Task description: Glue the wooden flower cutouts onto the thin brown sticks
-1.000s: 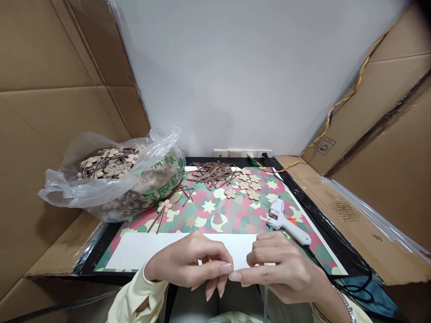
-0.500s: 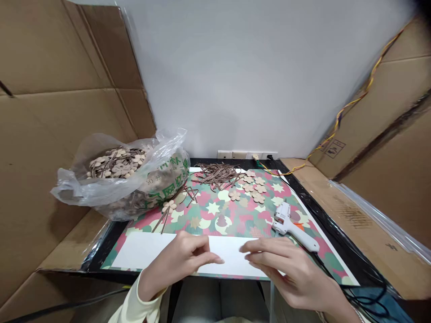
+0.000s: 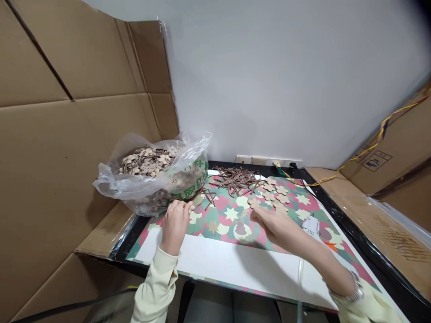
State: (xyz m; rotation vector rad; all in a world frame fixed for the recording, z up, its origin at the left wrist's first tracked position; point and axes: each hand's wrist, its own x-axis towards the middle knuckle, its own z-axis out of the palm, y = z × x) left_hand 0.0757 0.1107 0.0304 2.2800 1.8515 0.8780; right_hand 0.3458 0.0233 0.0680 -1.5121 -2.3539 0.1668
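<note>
My left hand (image 3: 176,220) lies at the left of the patterned mat (image 3: 229,215), beside the plastic bag. Its fingers curl over a wooden flower on brown sticks (image 3: 191,207), of which only a petal shows at the fingertips. My right hand (image 3: 271,224) stretches across the middle of the mat with fingers extended and nothing in it. Its fingertips are just short of the nearest loose wooden flower (image 3: 255,202). More wooden flowers (image 3: 276,193) lie behind that one. A white glue gun (image 3: 311,226) is partly hidden behind my right forearm.
A clear plastic bag (image 3: 151,177) full of wooden flowers sits at the back left. A pile of brown sticks (image 3: 237,177) lies at the back of the mat. A white paper strip (image 3: 235,264) runs along the near edge. Cardboard walls stand left and right; a socket strip (image 3: 266,160) and cables are at the back.
Both hands left the white strip near the table's front edge, where they were pinched together, and reached forward: the left to the flower by the bag, the right toward the loose flowers. The view turned left.
</note>
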